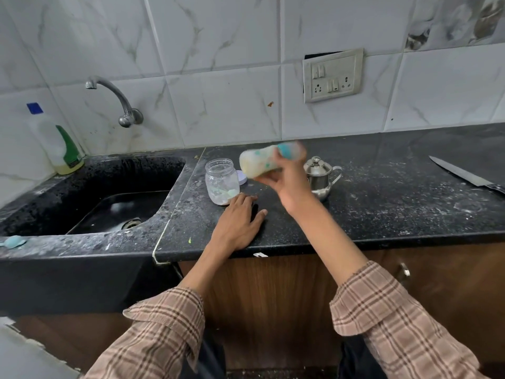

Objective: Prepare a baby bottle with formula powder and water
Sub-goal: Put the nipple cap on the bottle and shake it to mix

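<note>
My right hand (287,179) grips a baby bottle (262,160) held sideways above the black counter; the bottle is motion-blurred, holds milky liquid and has a teal ring towards the right. My left hand (240,220) rests flat on the counter (382,214), fingers straight, just in front of a clear open jar (222,181) with a little white powder at its bottom. A pale lid (243,177) lies behind the jar. A small steel pot with a lid and spout (321,176) stands right of my right hand.
A black sink (109,203) with a wall tap (117,99) lies to the left, a dish-soap bottle (61,143) at its back corner. A large knife (464,173) lies at the far right. A light blue scoop (15,241) sits on the sink's front edge. White powder dusts the counter.
</note>
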